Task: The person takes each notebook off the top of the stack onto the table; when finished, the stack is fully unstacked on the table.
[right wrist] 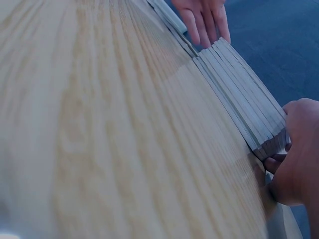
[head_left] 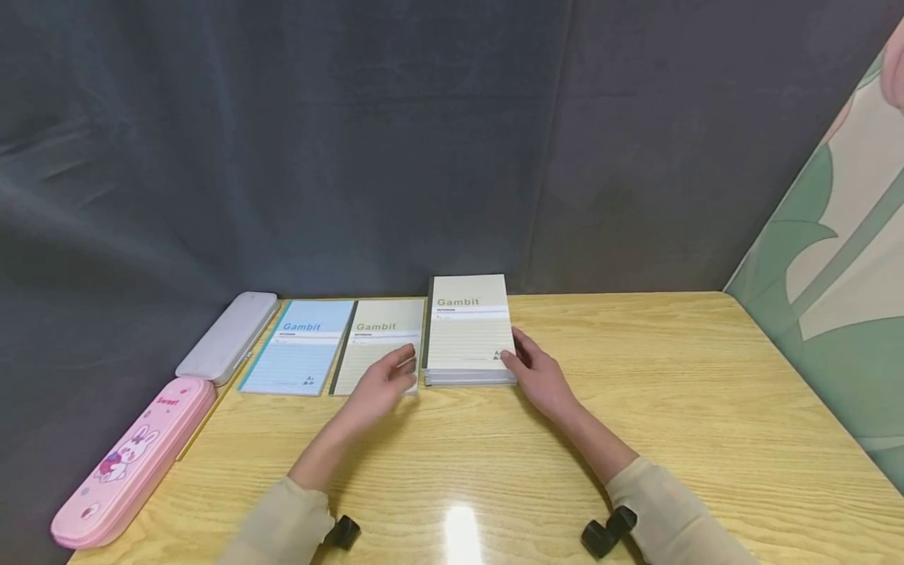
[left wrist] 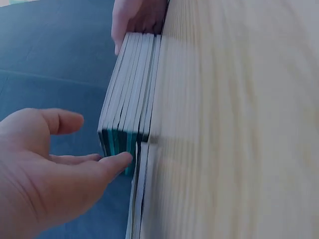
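A stack of notebooks (head_left: 469, 329) with a cream "Gambit" cover on top stands at the table's back edge. My right hand (head_left: 547, 384) holds its lower right side, thumb at the top cover's corner and fingers along the side. In the right wrist view those fingers (right wrist: 276, 162) curl at the stack's end. My left hand (head_left: 381, 384) hovers over a cream notebook (head_left: 374, 337) left of the stack, fingers loosely bent and holding nothing. In the left wrist view a fingertip (left wrist: 122, 162) is close to the stack's spines; whether it touches I cannot tell. A blue notebook (head_left: 300, 345) lies further left.
A pink pencil case (head_left: 134, 463) with a rabbit picture lies along the table's left edge. Behind it is a pale grey case (head_left: 229, 333). Dark cloth (head_left: 395, 141) hangs behind the wooden table (head_left: 685, 408). A leaf-patterned panel (head_left: 833, 282) borders the right side.
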Tool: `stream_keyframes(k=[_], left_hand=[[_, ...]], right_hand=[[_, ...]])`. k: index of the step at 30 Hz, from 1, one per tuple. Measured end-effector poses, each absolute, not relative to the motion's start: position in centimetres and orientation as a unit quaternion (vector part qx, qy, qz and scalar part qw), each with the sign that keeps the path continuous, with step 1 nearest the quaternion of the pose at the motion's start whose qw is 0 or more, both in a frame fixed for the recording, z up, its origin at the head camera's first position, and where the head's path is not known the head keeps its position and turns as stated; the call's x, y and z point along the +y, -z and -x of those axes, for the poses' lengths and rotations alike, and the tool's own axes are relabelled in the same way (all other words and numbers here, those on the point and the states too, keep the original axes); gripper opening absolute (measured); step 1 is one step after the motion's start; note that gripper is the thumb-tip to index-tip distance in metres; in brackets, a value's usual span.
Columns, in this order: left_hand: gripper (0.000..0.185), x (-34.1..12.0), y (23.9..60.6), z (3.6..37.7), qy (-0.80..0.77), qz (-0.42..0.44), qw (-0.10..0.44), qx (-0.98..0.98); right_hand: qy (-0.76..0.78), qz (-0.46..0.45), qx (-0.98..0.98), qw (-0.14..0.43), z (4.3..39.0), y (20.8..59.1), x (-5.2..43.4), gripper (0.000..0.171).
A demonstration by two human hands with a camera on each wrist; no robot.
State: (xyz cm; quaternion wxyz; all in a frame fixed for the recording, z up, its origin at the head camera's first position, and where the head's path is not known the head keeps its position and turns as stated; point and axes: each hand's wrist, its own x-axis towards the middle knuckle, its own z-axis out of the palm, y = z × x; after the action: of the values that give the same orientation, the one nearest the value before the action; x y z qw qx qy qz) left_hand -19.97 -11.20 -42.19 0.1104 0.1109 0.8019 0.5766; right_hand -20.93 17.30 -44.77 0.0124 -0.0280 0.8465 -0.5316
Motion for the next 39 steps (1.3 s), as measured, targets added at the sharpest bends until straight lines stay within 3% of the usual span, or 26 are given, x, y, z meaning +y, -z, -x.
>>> stream_keyframes(k=[5, 19, 33, 36, 39], left_hand=[[0.067, -9.7, 41.9, 19.7, -0.595, -0.113, 0.149, 0.782], [0.068, -9.6, 41.4, 19.0, -0.629, -0.078, 0.164, 0.756], [0.070, -10.1, 40.8, 18.9, -0.607, -0.040, 0.153, 0.779], [0.062, -10.3, 40.5, 19.0, -0.578, -0.036, 0.150, 0.802], [0.055, -10.5, 40.4, 19.4, -0.531, -0.033, 0.115, 0.839]], right_hand=[[0.535, 0.024, 0.844, 0.014, 20.8, 44.5, 17.2, 0.064], [0.561, 0.033, 0.827, 0.017, 20.4, 44.3, 16.8, 0.063], [0.567, 0.022, 0.823, 0.016, 19.7, 44.2, 15.9, 0.061], [0.571, 0.020, 0.820, 0.013, 19.6, 44.2, 15.8, 0.060], [0.579, 0.014, 0.815, 0.007, 19.7, 44.3, 15.8, 0.060]])
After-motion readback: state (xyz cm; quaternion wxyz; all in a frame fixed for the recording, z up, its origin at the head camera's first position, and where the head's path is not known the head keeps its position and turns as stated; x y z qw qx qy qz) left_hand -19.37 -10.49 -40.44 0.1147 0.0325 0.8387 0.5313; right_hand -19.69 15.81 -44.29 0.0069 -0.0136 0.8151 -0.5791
